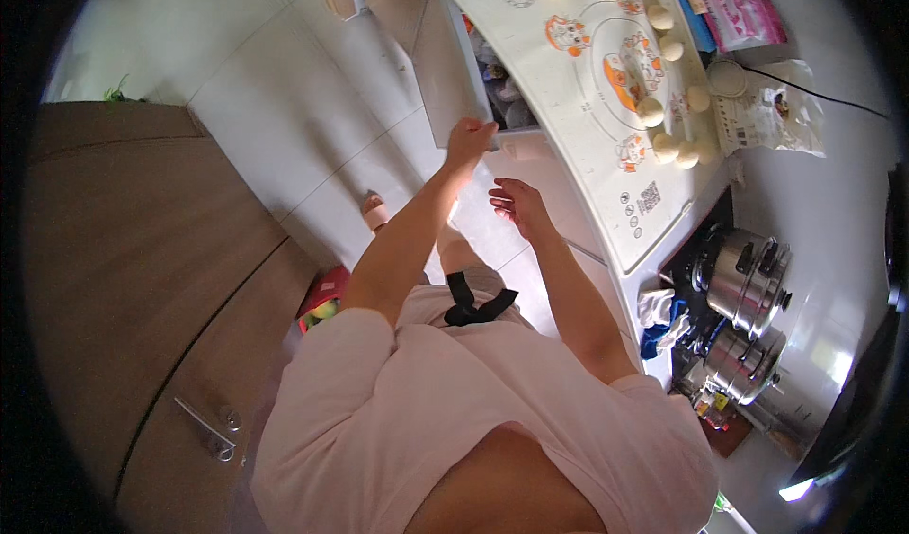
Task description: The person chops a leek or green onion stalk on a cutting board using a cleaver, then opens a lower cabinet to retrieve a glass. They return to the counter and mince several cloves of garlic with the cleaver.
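My left hand point(471, 142) is at the near corner of a pulled-out drawer point(447, 72), its fingers curled over the edge of the drawer front. Several items, some of them wrapped, lie inside the drawer, partly hidden under the worktop. Lower and to the right, my right hand point(522, 206) hangs in the air before the cabinet front, fingers apart and holding nothing. Above the drawer, a printed white kneading mat point(568, 94) covers the worktop. Several round dough balls point(650, 111) rest on it, mostly along its far side.
Two stainless steel pots point(749, 278) stand on the stove at right, with cloths point(660, 314) beside them. A pink bag point(738, 8) and a clear plastic bag point(774, 111) lie behind the mat. A brown door point(142, 250) with a metal handle is at left, near a red bag point(323, 296).
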A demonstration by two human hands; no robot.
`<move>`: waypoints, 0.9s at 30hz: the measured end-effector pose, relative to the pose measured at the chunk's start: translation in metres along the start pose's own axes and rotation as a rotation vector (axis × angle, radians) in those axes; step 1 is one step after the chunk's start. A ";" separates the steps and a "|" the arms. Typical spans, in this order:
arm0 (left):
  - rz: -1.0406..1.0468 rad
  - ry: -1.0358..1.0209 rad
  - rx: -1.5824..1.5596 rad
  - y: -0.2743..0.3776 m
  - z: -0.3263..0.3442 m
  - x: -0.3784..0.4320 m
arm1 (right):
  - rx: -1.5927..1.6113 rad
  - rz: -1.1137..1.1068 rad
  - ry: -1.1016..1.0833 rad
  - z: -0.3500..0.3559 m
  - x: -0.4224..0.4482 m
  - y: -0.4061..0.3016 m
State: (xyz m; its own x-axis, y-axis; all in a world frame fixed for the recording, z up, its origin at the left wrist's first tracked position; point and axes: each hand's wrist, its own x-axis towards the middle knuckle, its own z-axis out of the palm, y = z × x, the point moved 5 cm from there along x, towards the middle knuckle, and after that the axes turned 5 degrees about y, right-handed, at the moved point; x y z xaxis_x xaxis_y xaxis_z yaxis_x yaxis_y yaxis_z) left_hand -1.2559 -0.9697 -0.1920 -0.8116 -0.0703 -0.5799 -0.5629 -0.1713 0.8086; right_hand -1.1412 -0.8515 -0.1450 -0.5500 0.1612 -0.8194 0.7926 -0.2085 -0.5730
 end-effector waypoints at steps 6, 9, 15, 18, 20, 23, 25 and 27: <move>0.335 0.282 0.543 0.044 -0.176 0.008 | -0.164 0.080 -0.064 0.060 0.043 0.029; 0.543 0.511 0.804 0.097 -0.234 0.021 | -0.324 0.091 -0.056 0.092 0.067 0.030; 0.768 0.598 0.861 0.148 -0.286 0.061 | -0.770 -0.118 -0.114 0.116 0.134 0.044; 0.854 0.670 0.832 0.145 -0.284 0.059 | -0.985 -0.242 -0.062 0.103 0.169 0.054; 0.833 0.804 0.813 0.123 -0.274 0.033 | -1.078 -0.208 -0.013 0.096 0.170 0.050; 0.687 0.643 0.772 0.049 -0.246 0.015 | -1.305 -0.214 0.087 0.095 0.156 0.026; 0.582 0.385 0.662 0.017 -0.220 0.002 | -1.455 -0.259 0.169 0.085 0.162 0.023; 0.560 0.332 0.760 -0.015 -0.202 -0.007 | -1.580 -0.291 0.154 0.082 0.167 0.019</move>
State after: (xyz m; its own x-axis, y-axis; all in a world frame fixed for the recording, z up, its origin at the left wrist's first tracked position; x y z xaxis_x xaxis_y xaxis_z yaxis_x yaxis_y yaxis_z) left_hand -1.2105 -1.1648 -0.2200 -0.9709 -0.2395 -0.0007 -0.1575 0.6361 0.7553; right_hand -1.2399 -0.9079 -0.2941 -0.7698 0.1265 -0.6256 0.1899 0.9812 -0.0352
